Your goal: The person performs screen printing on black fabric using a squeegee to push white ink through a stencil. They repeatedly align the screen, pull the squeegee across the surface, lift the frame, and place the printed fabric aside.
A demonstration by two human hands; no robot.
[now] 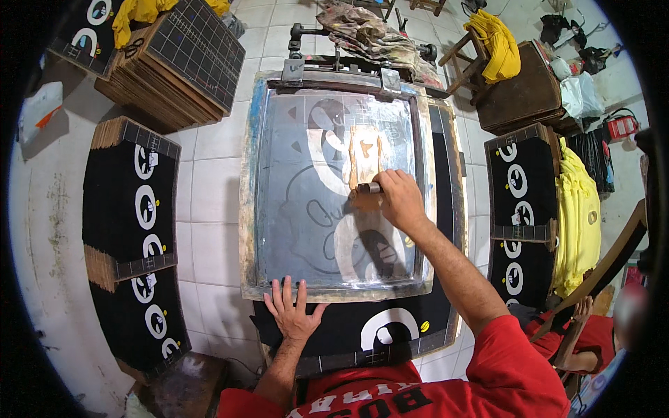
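A screen-printing frame (pixel 248 160) with grey mesh and printed outlines lies over a board of black fabric (pixel 336 322) bearing white eye shapes. My right hand (pixel 398 198) grips a small dark-handled squeegee (pixel 368 188) on the mesh, at the lower end of a peach-orange ink patch (pixel 364 153). Part of the squeegee's blade is hard to make out in the shadow. My left hand (pixel 293 313) rests with spread fingers on the frame's near edge, left of centre. Metal clamps (pixel 293 70) hold the frame's far edge.
Stacked boards with black printed fabric (pixel 125 195) stand left and right. Gridded board stacks (pixel 187 59), a stained cloth (pixel 366 28), yellow cloths (pixel 578 209), a stool (pixel 461 73) and bags (pixel 582 97) surround me. A person in red (pixel 585 341) is at the lower right edge.
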